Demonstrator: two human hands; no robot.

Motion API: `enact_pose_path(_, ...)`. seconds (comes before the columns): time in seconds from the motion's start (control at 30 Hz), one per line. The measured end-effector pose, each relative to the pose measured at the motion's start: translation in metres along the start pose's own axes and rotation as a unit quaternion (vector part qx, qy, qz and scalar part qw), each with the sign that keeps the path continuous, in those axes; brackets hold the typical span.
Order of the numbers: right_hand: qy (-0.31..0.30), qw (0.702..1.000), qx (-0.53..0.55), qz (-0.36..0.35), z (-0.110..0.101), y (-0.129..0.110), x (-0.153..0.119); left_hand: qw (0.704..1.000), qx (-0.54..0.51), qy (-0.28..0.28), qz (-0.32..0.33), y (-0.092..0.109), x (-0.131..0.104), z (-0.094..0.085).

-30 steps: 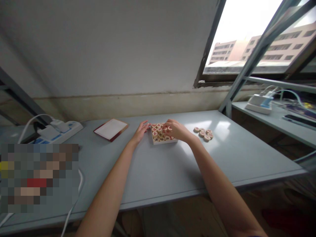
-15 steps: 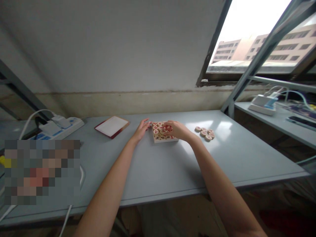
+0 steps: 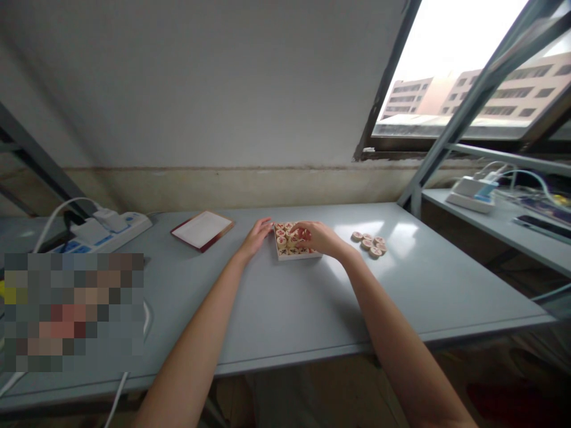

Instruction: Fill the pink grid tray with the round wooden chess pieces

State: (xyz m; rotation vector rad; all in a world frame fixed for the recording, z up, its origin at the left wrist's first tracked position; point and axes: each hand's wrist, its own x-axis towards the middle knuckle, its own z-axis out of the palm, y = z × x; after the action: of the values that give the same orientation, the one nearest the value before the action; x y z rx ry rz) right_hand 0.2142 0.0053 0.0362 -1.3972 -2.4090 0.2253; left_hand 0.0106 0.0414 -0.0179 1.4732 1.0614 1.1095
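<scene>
A shallow white box (image 3: 300,257) on the desk holds several round wooden pieces (image 3: 281,241) marked with red or black characters. My left hand (image 3: 257,236) rests at the box's left edge, fingers extended and holding nothing. Over the right part of the box, my right hand (image 3: 317,236) curves with its fingertips down on the pieces; whether a piece is between them is too small to tell. To the right, several loose round pieces (image 3: 375,252) lie in a cluster on the desk.
A flat lid with a dark red border (image 3: 203,230) lies to the left. Farther left is a white power strip (image 3: 111,232) with cables. Another power strip (image 3: 471,194) and a phone (image 3: 542,227) sit on the right-hand desk. The wall (image 3: 223,187) runs behind.
The view has shifted very slightly. My right hand's fingers have moved a little over the pieces; my left hand stays beside the box.
</scene>
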Motion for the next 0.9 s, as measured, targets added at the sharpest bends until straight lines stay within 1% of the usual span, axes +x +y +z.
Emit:
enact_pose_path(0.2, 0.001, 0.998, 0.059, -0.014, 0.005, -0.001, 0.002, 1.000, 0.008, 0.003, 0.000, 0.005, -0.003, 0.000)
enact_pose_path(0.3, -0.018, 0.996, 0.091, -0.010, -0.003, 0.008, 0.001, 1.000, 0.011, -0.001, -0.005, 0.009, -0.004, 0.001)
enact_pose_path(0.37, -0.017, 0.994, 0.104, 0.013, -0.014, 0.020, -0.005, 1.000, 0.011, 0.000, -0.007, 0.010, -0.005, 0.001)
enact_pose_path(0.4, 0.001, 0.995, 0.094, 0.043, -0.020, 0.028, -0.009, 1.000, 0.008, 0.002, -0.008, 0.010, -0.004, 0.001)
enact_pose_path(0.43, 0.035, 0.993, 0.064, 0.093, -0.025, 0.036, -0.014, 1.000, 0.005, 0.004, -0.010, 0.009, -0.004, 0.001)
enact_pose_path(0.47, 0.078, 0.983, 0.011, 0.166, -0.029, 0.044, -0.019, 1.000, 0.001, 0.006, -0.011, 0.009, -0.003, 0.001)
enact_pose_path(0.5, 0.110, 0.961, -0.052, 0.250, -0.032, 0.051, -0.024, 1.000, -0.003, 0.008, -0.011, 0.008, -0.003, 0.001)
enact_pose_path(0.53, 0.122, 0.928, -0.109, 0.334, -0.032, 0.057, -0.028, 1.000, -0.007, 0.010, -0.012, 0.008, -0.003, 0.002)
enact_pose_path(0.57, 0.113, 0.896, -0.150, 0.403, -0.031, 0.061, -0.031, 1.000, -0.012, 0.011, -0.012, 0.008, -0.003, 0.002)
enact_pose_path(0.6, 0.086, 0.874, -0.172, 0.446, -0.029, 0.063, -0.032, 1.000, -0.016, 0.014, -0.012, 0.008, -0.003, 0.002)
enact_pose_path(0.63, 0.056, 0.865, -0.179, 0.465, -0.025, 0.064, -0.032, 1.000, -0.020, 0.016, -0.013, 0.008, -0.003, 0.003)
enact_pose_path(0.67, 0.030, 0.868, -0.177, 0.462, -0.021, 0.064, -0.030, 0.999, -0.025, 0.021, -0.015, 0.008, -0.003, 0.003)
enact_pose_path(0.73, 0.005, 0.889, -0.170, 0.425, -0.013, 0.060, -0.024, 0.998, -0.037, 0.039, -0.016, 0.009, -0.004, 0.004)
enact_pose_path(0.8, 0.003, 0.911, -0.161, 0.379, -0.006, 0.056, -0.016, 0.996, -0.046, 0.074, -0.005, 0.013, -0.005, 0.004)
enact_pose_path(0.9, 0.008, 0.940, -0.128, 0.315, 0.000, 0.050, -0.008, 0.989, -0.058, 0.124, 0.056, 0.031, -0.009, 0.002)
